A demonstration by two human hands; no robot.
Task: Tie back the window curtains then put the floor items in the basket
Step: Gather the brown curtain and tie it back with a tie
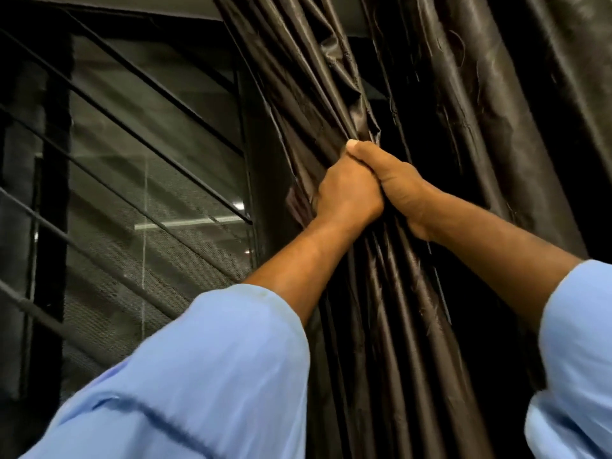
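A dark brown satin curtain (pixel 298 81) hangs in tight folds down the middle of the view, bunched at its waist. My left hand (pixel 347 190) and my right hand (pixel 397 180) are pressed side by side, both closed around the gathered folds. Below the hands the bunch (pixel 397 326) falls straight down. More of the same dark curtain (pixel 496 111) hangs loose to the right. Both forearms wear light blue sleeves. The floor items and the basket are out of view.
To the left is the window (pixel 149 160) with a mesh screen, slanted metal bars (pixel 99 260) and a dark frame post (pixel 56 193). A grey lintel (pixel 149 5) runs along the top.
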